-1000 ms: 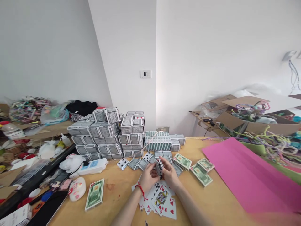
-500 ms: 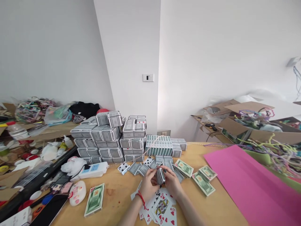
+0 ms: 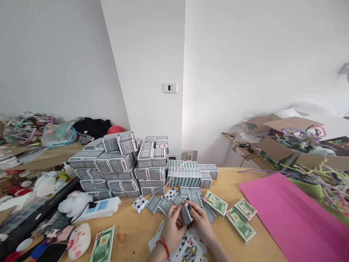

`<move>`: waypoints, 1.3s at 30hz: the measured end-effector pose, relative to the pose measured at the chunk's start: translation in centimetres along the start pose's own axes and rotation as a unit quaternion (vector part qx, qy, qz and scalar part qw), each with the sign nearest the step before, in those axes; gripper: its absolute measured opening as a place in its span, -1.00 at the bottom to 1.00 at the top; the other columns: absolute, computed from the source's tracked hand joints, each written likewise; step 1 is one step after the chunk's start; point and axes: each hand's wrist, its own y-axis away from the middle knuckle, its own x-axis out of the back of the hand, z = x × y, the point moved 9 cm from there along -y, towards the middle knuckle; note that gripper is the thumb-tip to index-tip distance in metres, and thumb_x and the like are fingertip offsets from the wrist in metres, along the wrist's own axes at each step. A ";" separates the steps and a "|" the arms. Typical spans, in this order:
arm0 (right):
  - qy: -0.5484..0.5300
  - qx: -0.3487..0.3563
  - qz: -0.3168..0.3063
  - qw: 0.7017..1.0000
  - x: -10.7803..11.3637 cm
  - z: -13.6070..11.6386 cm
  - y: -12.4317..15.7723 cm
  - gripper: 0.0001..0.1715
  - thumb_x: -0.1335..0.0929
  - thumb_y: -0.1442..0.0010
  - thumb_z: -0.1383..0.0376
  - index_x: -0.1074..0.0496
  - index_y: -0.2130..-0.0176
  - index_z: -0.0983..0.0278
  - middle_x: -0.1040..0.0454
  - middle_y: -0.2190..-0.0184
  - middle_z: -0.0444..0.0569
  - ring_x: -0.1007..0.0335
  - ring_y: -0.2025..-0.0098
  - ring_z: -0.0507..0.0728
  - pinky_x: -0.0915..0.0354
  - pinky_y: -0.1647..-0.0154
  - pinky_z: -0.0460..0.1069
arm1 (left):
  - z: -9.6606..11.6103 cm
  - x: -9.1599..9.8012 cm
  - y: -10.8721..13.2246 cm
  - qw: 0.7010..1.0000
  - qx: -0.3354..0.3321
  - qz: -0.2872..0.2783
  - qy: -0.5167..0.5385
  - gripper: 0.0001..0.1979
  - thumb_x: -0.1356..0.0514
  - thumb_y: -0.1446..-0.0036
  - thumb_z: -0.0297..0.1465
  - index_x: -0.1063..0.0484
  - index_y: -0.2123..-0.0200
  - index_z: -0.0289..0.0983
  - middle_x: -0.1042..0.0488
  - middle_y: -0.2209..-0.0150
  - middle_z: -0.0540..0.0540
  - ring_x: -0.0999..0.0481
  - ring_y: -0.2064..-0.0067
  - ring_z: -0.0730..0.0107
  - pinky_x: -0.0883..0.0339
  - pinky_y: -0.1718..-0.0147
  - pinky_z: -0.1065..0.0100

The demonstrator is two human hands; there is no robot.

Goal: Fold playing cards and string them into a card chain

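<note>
A wooden table ran along the white wall, crowded with stacked grey card boxes, green banknote-printed packs and a pink paper sheet. Over fanned playing cards, the left hand and right hand gripped a grey-backed card pack, fingers curled closed against its sides.

Bright, even light fills the white wall with only faint shadows, the hands look fairly sharp, and wide-angle distortion bends the edges, softening the cardboard box at right.
</note>
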 end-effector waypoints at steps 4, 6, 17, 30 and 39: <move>0.034 0.019 0.022 0.999 0.9 -0.3 -0.3 -0.58 -0.40 0.13 0.06 -0.49 0.25 0.20 -0.49 0.31 -0.02 -0.37 0.34 0.19 -0.27 0.37 0.02 | 0.2 -0.4 -0.1 0.999 -0.017 -0.018 -0.028 -0.35 -0.15 0.21 -0.59 -0.21 -0.05 -0.15 -0.24 0.06 -0.11 -0.31 0.05 0.18 -0.26 0.06 0.21; 0.046 0.020 0.020 0.999 1.0 -0.6 -0.2 -0.57 -0.40 0.13 0.06 -0.49 0.25 0.21 -0.48 0.28 -0.01 -0.37 0.30 0.21 -0.28 0.34 0.04 | 0.3 -0.5 -0.1 0.999 -0.027 -0.029 -0.028 -0.35 -0.14 0.18 -0.57 -0.19 -0.06 -0.16 -0.23 0.05 -0.13 -0.30 0.03 0.16 -0.24 0.04 0.19; 0.056 -0.013 0.016 0.998 1.3 0.0 -0.1 -0.52 -0.43 0.17 0.06 -0.50 0.26 0.28 -0.48 0.41 -0.02 -0.34 0.44 0.11 -0.23 0.47 -0.06 | 0.3 -0.3 -0.3 0.997 -0.053 -0.006 -0.064 -0.35 -0.04 0.23 -0.65 -0.24 -0.03 -0.21 -0.18 0.02 -0.15 -0.23 -0.03 0.17 -0.19 0.01 0.21; 0.167 0.017 0.060 0.984 2.7 -0.2 0.2 -0.58 -0.40 0.17 0.02 -0.42 0.55 0.35 -0.27 0.72 -0.18 -0.07 0.70 -0.04 -0.01 0.69 -0.13 | 1.0 -0.4 -0.4 0.997 -0.053 0.025 -0.052 -0.34 -0.03 0.32 -0.70 -0.34 0.05 -0.18 -0.20 0.09 -0.12 -0.29 0.04 0.20 -0.24 0.06 0.22; 0.206 0.039 0.069 0.975 2.3 -0.9 0.8 -0.62 -0.37 0.11 0.05 -0.35 0.56 0.33 -0.25 0.69 -0.18 -0.08 0.67 -0.04 -0.04 0.67 -0.13 | 1.8 -0.7 0.7 0.996 -0.067 -0.054 -0.030 -0.33 -0.10 0.18 -0.63 -0.19 -0.07 -0.13 -0.16 -0.02 -0.13 -0.25 -0.02 0.20 -0.20 0.01 0.20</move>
